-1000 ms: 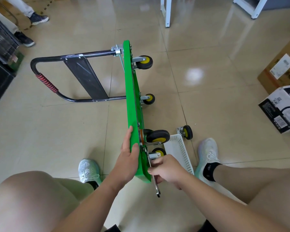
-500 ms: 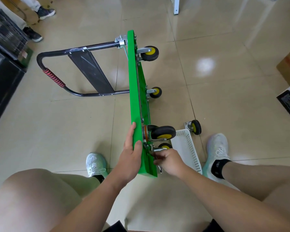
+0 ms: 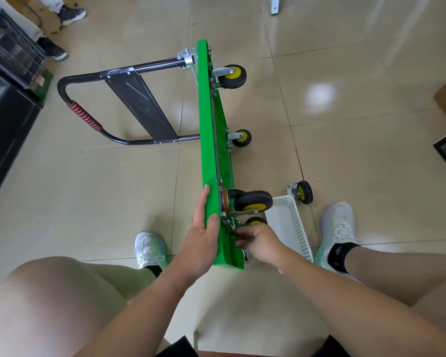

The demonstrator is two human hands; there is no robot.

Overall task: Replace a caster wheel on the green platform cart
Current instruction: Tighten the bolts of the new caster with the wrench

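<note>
Far left of the green platform cart (image 3: 211, 140) sit a black crate (image 3: 11, 50) and another person's dark shoes (image 3: 71, 12). The cart's black handle (image 3: 88, 119) juts out flat to its left, because the cart is tipped up on its long edge on the tiled floor, with its underside facing right. Left hand (image 3: 202, 235) is clamped on the cart's near top edge, fingers flat along the left face and thumb hooked over. Right hand (image 3: 260, 242) is tucked against the underside at the near end, fingers curled around a wrench (image 3: 245, 254); only a metal sliver shows below the hand. Right there is the lowest caster (image 3: 255, 221), half hidden, and another caster (image 3: 252, 200) is mounted just above. Right of the cart lies a white basket (image 3: 291, 228), with a loose caster wheel (image 3: 303, 193) on the floor at its far end.
</note>
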